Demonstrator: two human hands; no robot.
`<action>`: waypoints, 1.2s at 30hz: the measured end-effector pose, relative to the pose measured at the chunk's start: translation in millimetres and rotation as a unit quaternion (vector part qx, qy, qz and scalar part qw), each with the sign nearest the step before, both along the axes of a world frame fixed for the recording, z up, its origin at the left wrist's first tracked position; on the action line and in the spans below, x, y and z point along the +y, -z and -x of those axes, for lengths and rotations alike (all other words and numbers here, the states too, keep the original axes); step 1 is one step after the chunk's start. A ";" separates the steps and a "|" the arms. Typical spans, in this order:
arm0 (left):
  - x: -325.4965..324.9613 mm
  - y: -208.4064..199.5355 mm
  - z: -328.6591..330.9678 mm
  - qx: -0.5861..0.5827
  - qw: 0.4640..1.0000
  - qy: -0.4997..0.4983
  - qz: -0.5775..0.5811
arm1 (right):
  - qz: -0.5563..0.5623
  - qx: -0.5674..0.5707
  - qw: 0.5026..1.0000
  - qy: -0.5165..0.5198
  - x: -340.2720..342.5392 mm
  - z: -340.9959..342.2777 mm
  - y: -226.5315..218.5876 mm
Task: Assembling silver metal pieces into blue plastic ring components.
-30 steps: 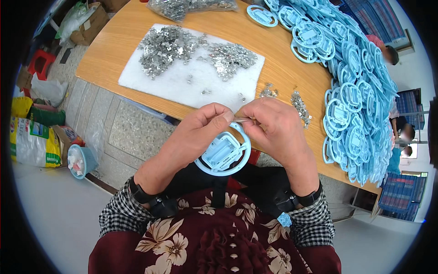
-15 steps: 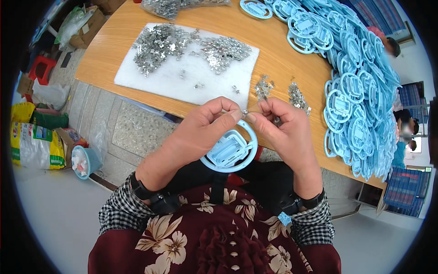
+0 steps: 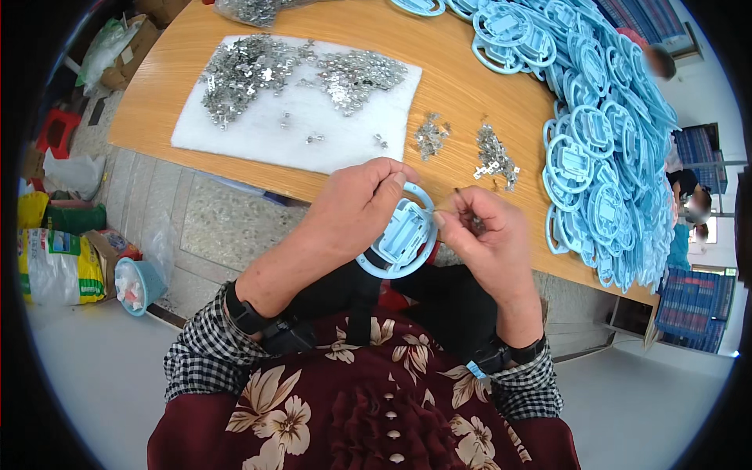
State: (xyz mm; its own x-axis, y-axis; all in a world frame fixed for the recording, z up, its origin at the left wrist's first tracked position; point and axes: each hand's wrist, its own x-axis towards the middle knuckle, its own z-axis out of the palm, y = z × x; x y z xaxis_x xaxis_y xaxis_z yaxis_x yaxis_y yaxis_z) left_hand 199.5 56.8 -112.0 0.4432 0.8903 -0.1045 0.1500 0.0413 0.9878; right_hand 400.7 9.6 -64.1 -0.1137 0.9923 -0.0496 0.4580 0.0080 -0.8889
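My left hand (image 3: pixel 354 205) is closed on the upper rim of a light blue plastic ring-shaped part (image 3: pixel 407 235), which has a moulded rectangular housing inside its ring. My right hand (image 3: pixel 492 244) is curled just right of the ring, thumb and forefinger pinched together close to its edge. Small silvery bits, apparently metal clips, show among its bent fingers; what the fingertips pinch is too small to make out. Beyond my hands, two little heaps of metal clips, one (image 3: pixel 431 136) nearer the mat and one (image 3: pixel 495 153) farther right, lie on the wood.
A white mat (image 3: pixel 258 150) bearing two larger clip piles (image 3: pixel 356 80) lies on the wooden table (image 3: pixel 450 86). Many blue ring parts (image 3: pixel 603 157) are heaped along the right side. Left on the floor stand a blue bin (image 3: pixel 149 286), sacks (image 3: pixel 59 262) and a red stool (image 3: pixel 56 131).
My right hand has drawn away from my left fingertips, down and to the right. The blue part has tilted and risen slightly in my left hand. The whole view has shifted a little.
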 end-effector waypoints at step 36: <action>3.2 0.3 -9.9 0.085 0.990 -0.030 -0.113 | -0.119 -0.305 0.945 0.001 -22.6 -8.8 -10.3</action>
State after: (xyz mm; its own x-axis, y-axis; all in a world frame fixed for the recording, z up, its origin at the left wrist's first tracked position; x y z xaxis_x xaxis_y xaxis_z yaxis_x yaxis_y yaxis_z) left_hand 209.4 59.9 -112.3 0.3814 0.9239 0.0314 0.3186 -0.1632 0.9337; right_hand 409.5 -13.0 -53.8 -0.1338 0.9838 0.1191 0.8847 0.1727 -0.4329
